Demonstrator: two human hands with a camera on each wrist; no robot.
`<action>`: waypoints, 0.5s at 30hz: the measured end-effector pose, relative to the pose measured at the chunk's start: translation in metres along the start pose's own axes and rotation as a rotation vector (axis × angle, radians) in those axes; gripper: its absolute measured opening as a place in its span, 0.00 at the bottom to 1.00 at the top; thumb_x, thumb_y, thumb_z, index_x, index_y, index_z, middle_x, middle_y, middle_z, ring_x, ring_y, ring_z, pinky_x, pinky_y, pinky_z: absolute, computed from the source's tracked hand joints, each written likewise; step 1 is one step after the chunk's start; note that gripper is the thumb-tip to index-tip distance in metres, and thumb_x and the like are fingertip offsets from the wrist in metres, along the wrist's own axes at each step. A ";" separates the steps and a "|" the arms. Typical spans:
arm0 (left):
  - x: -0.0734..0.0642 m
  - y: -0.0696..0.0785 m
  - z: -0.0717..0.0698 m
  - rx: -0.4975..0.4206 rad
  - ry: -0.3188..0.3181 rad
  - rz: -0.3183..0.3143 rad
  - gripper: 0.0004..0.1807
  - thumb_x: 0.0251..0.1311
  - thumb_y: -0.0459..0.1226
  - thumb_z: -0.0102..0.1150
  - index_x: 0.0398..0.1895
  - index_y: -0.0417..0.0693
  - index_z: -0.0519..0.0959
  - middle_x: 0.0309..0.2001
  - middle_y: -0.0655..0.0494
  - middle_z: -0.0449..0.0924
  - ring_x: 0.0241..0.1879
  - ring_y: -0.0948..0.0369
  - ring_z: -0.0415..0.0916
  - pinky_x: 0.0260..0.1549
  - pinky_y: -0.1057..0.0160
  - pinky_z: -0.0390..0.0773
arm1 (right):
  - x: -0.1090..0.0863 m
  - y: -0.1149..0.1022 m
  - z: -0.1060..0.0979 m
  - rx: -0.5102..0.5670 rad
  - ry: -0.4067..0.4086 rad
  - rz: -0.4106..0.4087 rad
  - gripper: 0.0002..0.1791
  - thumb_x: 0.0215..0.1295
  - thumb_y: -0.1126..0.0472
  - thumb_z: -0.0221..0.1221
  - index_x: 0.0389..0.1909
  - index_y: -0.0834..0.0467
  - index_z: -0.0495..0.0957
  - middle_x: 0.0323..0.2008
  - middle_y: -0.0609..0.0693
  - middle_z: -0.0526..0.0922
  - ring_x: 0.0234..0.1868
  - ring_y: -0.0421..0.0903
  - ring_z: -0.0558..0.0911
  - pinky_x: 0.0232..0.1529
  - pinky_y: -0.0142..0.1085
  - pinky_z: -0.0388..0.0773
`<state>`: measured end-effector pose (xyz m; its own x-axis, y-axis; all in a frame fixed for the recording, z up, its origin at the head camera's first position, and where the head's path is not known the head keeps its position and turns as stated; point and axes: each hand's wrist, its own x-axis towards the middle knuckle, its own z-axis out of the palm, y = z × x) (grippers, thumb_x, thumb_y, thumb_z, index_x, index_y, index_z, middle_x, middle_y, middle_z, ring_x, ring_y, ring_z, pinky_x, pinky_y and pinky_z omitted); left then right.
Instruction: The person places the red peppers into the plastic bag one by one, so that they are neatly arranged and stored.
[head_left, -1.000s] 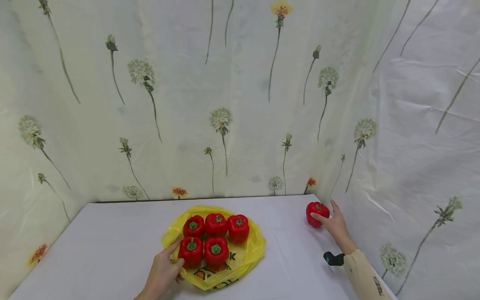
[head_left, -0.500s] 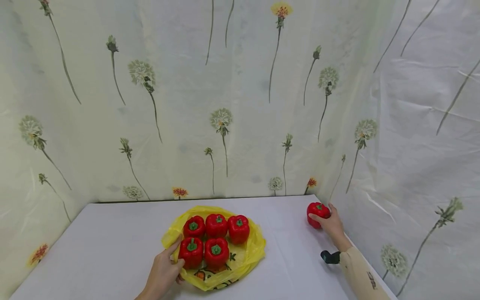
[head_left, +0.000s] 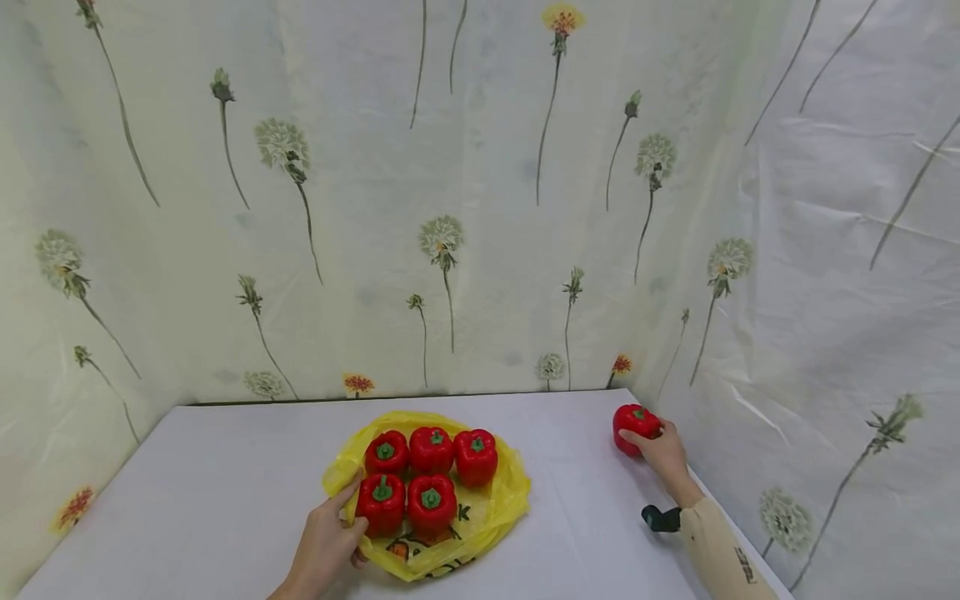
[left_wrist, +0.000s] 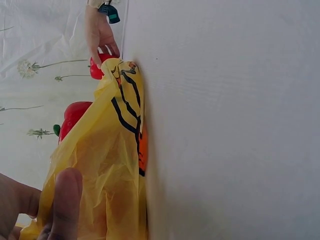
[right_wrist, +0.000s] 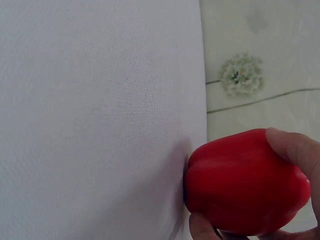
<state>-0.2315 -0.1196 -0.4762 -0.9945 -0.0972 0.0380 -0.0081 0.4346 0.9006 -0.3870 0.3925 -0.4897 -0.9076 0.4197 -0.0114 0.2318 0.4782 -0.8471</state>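
At the far right of the table my right hand (head_left: 666, 457) grips a red bell pepper (head_left: 633, 429) with a green stem. In the right wrist view, thumb and fingers curl round that pepper (right_wrist: 245, 182), whose end is at the table surface. My left hand (head_left: 328, 533) pinches the left rim of a yellow plastic bag (head_left: 495, 517), spread open with its rim rolled down. Several red bell peppers (head_left: 431, 502) stand inside it in two rows, stems up. The left wrist view shows the bag's thin wall (left_wrist: 120, 130) between the fingers and thumb.
A white table (head_left: 225, 467) carries everything, with curtains (head_left: 375, 208) printed with dandelions behind it and at both sides. A dark green wrist-worn device (head_left: 662, 518) sticks out beside the beige right sleeve (head_left: 723, 554).
The fingers of my right hand have come down and curled round the lone bell pepper, and the forearm has shifted slightly left. My left hand and the bag have stayed in place.
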 end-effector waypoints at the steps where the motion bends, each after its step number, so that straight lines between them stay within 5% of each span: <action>1: 0.000 0.000 0.000 0.001 0.001 -0.001 0.38 0.52 0.26 0.53 0.71 0.42 0.62 0.10 0.54 0.74 0.08 0.61 0.72 0.11 0.63 0.76 | -0.001 -0.001 0.000 0.000 -0.001 0.004 0.55 0.58 0.47 0.65 0.74 0.67 0.42 0.71 0.71 0.51 0.69 0.69 0.54 0.58 0.62 0.70; 15: 0.000 0.000 0.000 -0.003 0.006 0.008 0.38 0.51 0.26 0.52 0.71 0.42 0.63 0.09 0.55 0.72 0.07 0.61 0.71 0.10 0.63 0.75 | -0.005 0.001 0.003 0.088 0.029 0.025 0.55 0.60 0.47 0.64 0.74 0.64 0.38 0.71 0.70 0.49 0.70 0.68 0.52 0.63 0.61 0.64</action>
<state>-0.2319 -0.1201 -0.4764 -0.9939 -0.0989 0.0480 0.0004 0.4329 0.9014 -0.3832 0.3887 -0.4915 -0.8912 0.4532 -0.0193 0.2217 0.3982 -0.8901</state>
